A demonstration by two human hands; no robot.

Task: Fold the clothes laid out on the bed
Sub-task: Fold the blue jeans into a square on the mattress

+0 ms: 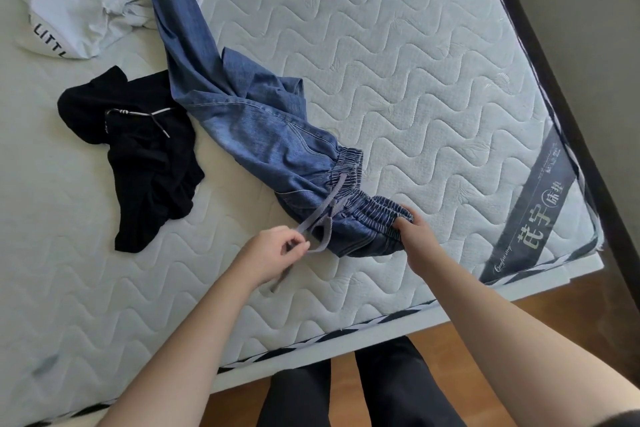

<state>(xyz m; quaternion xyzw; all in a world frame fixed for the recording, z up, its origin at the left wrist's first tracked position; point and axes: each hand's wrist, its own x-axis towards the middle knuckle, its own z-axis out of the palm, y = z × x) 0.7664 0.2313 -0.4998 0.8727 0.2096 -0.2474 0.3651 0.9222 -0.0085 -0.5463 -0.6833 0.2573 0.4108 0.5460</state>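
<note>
A: Where are the jeans lying?

B: Their long axis is running up and away from the right hand, which is gripping the waistband. The left hand, just beside, is pinching the drawstring.

The far legs of the blue jeans are running out past the top edge, so their hems are not showing. The white garment is being cut by the top edge too, and its black lettering is reading only partly, folds swallowing the rest. The right hand is burying its fingertips in the bunched waistband. The mattress is running off the left edge. The small print on its grey label is blurring beyond reading.
</note>
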